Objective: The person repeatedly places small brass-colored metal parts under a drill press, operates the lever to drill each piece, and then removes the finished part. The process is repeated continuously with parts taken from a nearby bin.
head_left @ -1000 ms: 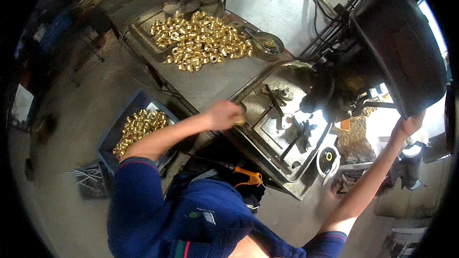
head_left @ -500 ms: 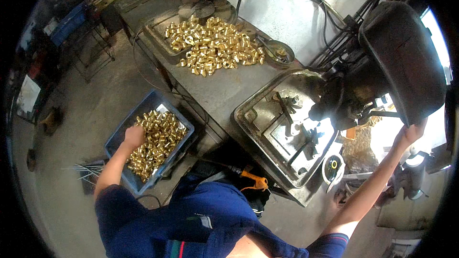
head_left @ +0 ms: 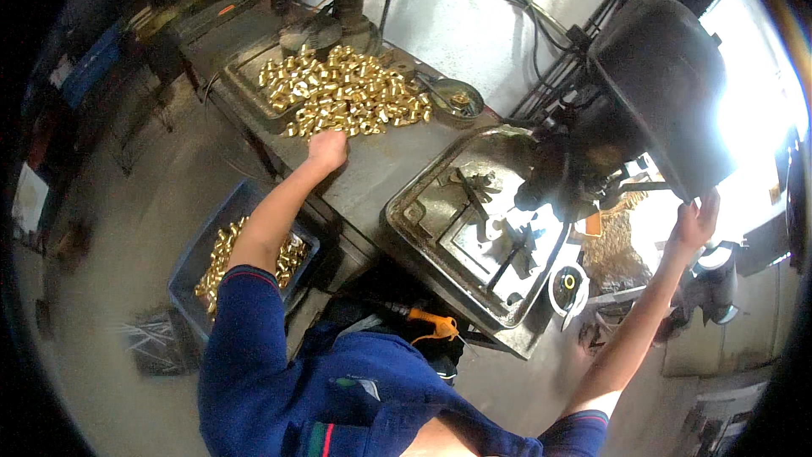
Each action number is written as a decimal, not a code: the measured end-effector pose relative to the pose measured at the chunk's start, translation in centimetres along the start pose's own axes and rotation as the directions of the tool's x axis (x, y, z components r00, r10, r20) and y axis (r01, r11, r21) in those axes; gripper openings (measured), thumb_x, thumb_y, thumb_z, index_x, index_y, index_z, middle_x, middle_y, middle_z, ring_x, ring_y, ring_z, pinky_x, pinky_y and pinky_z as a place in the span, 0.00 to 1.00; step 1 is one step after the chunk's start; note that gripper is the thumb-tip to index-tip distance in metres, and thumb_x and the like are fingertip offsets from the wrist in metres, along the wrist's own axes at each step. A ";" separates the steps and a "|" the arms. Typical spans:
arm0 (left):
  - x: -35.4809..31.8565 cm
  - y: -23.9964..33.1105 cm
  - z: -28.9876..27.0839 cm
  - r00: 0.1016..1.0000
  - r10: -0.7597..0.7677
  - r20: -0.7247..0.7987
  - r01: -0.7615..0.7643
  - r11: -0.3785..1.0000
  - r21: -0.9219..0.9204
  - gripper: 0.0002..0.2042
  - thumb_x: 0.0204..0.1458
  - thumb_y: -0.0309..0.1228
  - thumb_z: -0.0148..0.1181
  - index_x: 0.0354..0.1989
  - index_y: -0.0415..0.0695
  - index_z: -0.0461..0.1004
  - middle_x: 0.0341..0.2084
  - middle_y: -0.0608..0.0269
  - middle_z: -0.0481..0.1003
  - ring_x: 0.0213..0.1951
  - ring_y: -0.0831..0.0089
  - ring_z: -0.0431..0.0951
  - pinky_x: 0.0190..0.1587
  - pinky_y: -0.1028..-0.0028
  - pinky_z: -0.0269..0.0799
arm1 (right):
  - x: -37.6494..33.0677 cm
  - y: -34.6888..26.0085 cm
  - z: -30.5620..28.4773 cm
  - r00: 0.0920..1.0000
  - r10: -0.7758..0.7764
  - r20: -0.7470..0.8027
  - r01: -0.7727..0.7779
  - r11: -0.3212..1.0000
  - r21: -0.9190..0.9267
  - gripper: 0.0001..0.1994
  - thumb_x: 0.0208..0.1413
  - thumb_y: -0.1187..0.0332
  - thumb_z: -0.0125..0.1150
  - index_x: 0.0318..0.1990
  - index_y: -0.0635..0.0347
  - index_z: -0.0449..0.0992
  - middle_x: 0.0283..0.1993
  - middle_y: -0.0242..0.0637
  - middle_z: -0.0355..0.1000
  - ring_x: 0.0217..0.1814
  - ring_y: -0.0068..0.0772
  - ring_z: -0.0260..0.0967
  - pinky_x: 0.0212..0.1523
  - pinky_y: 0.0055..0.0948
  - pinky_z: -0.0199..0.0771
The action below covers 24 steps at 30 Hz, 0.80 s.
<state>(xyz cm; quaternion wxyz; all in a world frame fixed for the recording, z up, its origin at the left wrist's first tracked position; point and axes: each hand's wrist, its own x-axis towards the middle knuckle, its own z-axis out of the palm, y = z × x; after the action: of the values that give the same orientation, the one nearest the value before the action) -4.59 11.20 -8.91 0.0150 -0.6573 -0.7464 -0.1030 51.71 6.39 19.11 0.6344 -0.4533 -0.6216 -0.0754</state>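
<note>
My left hand [head_left: 328, 151] is closed at the near edge of a heap of brass fittings [head_left: 359, 89] on the metal workbench. Its fingers curl downward, so whatever they hold is hidden. Under that forearm stands a blue plastic crate [head_left: 188, 292], partly filled with more brass fittings [head_left: 292, 258]. Out to the right, my right hand [head_left: 695, 222] is raised at the lower end of the drilling machine's dark hood [head_left: 655, 89], close to a lever [head_left: 655, 187]. Its thumb and fingers look apart; whether it touches the lever cannot be made out.
A metal tray [head_left: 406, 211] with clamp parts sits below the machine. A round dish [head_left: 457, 101] is beside the heap. An orange air gun [head_left: 436, 324] hangs at the bench's front edge. Metal rods [head_left: 156, 334] lie left of the crate. A white bucket [head_left: 567, 288] stands right.
My left hand has left the crate and moved up and right to the heap on the bench. My right hand stays by the hood. The whole view has shifted somewhat.
</note>
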 end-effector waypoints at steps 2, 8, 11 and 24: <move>0.4 -0.1 0.5 1.000 0.018 0.003 -0.018 1.000 0.012 0.06 0.38 0.27 0.54 0.23 0.39 0.75 0.26 0.48 0.75 0.31 0.56 0.77 0.34 0.62 0.72 | -3.5 -4.3 -0.5 0.999 -0.038 0.010 0.040 0.966 -0.255 0.26 0.31 0.86 0.43 0.46 0.70 0.68 0.48 0.44 0.66 0.51 0.37 0.65 0.50 0.35 0.67; 0.3 0.6 -0.4 0.999 0.018 0.042 -0.016 0.999 -0.028 0.07 0.40 0.29 0.56 0.26 0.38 0.74 0.24 0.52 0.75 0.31 0.58 0.76 0.33 0.62 0.72 | -15.0 -9.2 -0.2 0.957 -0.079 0.279 0.097 0.994 -0.052 0.15 0.30 0.88 0.44 0.30 0.68 0.70 0.36 0.45 0.71 0.41 0.38 0.68 0.46 0.32 0.66; -2.3 2.5 -2.9 0.969 0.061 0.239 0.087 0.823 -0.561 0.07 0.46 0.30 0.55 0.28 0.38 0.72 0.19 0.56 0.74 0.23 0.66 0.76 0.24 0.68 0.70 | -20.5 -10.2 0.9 0.842 0.209 0.497 -0.284 0.955 0.081 0.15 0.23 0.71 0.49 0.26 0.66 0.73 0.38 0.45 0.73 0.39 0.35 0.70 0.46 0.30 0.66; -16.7 19.5 -7.2 0.745 0.611 0.269 0.647 -0.562 -0.514 0.13 0.56 0.32 0.46 0.46 0.38 0.66 0.29 0.60 0.73 0.27 0.70 0.74 0.31 0.69 0.70 | -29.3 -13.0 9.7 0.526 0.420 0.740 -0.775 -0.122 0.620 0.54 0.28 0.44 0.67 0.63 0.63 0.49 0.64 0.40 0.52 0.63 0.31 0.50 0.57 0.34 0.50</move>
<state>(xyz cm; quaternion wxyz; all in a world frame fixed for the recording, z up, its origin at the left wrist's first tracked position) 16.09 -4.14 -1.91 -0.8449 -0.2268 -0.1607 -0.4570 29.81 -8.35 -1.55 0.6174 -0.2179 -0.3313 0.6794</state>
